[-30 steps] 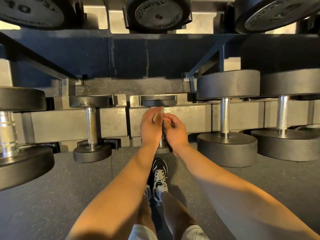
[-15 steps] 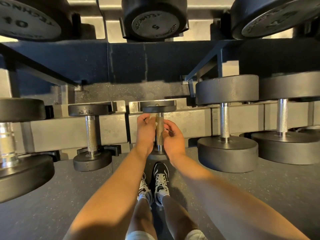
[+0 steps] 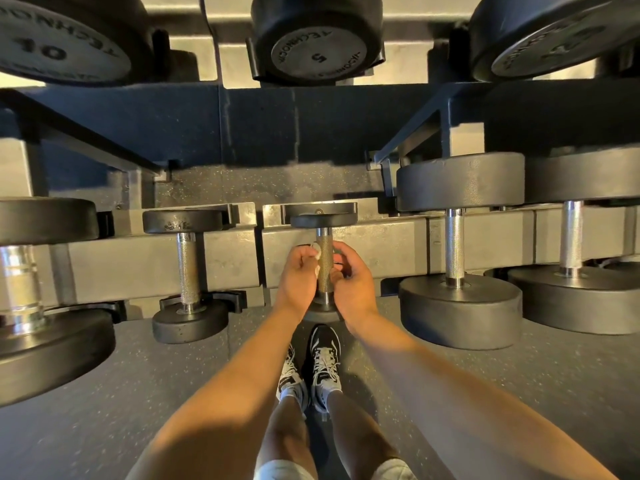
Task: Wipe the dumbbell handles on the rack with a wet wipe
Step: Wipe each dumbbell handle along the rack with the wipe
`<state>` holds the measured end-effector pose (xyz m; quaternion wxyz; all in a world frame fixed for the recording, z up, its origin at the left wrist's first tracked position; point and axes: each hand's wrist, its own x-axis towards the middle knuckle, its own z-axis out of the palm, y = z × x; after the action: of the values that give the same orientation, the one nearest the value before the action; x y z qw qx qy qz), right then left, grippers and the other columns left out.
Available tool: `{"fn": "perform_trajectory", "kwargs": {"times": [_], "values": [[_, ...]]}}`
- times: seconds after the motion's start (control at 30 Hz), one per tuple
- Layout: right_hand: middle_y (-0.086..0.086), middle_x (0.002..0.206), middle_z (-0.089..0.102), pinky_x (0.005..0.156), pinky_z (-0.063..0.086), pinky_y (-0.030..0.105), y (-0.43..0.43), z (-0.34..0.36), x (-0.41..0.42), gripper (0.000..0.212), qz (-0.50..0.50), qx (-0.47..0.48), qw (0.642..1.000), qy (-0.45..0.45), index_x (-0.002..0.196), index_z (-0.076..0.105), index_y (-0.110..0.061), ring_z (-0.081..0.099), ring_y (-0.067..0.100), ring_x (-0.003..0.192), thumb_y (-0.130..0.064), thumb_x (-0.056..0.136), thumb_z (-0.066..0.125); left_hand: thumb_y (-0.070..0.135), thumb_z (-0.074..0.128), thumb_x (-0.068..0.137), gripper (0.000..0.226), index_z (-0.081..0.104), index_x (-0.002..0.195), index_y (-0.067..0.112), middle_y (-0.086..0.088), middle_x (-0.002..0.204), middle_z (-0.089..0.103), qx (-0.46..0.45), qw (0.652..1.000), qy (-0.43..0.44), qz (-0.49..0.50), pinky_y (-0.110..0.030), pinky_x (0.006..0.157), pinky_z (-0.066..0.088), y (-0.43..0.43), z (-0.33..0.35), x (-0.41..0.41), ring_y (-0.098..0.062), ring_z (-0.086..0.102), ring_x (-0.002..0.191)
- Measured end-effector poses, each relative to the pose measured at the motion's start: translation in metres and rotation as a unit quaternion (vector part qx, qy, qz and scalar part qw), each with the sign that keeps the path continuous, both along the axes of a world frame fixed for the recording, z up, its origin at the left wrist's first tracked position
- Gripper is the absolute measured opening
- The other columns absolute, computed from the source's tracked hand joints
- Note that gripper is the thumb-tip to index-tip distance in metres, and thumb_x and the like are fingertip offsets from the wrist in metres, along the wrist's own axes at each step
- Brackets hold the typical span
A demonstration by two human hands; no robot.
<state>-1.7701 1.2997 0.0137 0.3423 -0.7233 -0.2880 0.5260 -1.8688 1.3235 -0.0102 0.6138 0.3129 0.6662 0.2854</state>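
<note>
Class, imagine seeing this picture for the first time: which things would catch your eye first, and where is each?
First, the two hands at centre: left hand and right hand flank the small dumbbell handle on the lower rack, a white wet wipe showing at the left fingers. Then, up top, the dumbbell head marked 5 in the middle and the dumbbell head marked 10 at left.

A pair of black-and-white laced sneakers (image 3: 323,355) is planted on the dark grey speckled rubber floor (image 3: 104,393); white ankle socks (image 3: 330,386) are worn.
</note>
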Motion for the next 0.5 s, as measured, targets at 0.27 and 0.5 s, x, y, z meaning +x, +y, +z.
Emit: {"fn": "perform_trajectory", "kwargs": {"times": [0.27,0.5], "values": [[-0.006,0.111,0.069,0.094,0.056,0.030,-0.003,-0.006,0.000,0.057,-0.008,0.005,1.000,0.015,0.128,0.062,-0.031,0.066,0.008,0.103,0.012,0.095,0.046,0.024,0.052,0.093,0.015,0.054,0.107,0.020,-0.017,0.107,0.065,0.050,0.998,-0.018,0.043,-0.037,0.081,0.059,0.009,0.006,0.022,-0.028,0.068,0.095],[-0.012,0.118,0.067,0.104,0.051,0.033,-0.006,-0.001,0.001,0.050,-0.013,-0.030,0.999,0.013,0.132,0.063,-0.031,0.063,0.005,0.110,0.005,0.100,0.047,0.017,0.049,0.103,0.010,0.050,0.106,0.026,0.006,0.097,0.062,0.013,0.983,0.110,-0.144,-0.020,0.068,0.042,-0.029,0.012,0.001,-0.014,0.060,0.088]]}}
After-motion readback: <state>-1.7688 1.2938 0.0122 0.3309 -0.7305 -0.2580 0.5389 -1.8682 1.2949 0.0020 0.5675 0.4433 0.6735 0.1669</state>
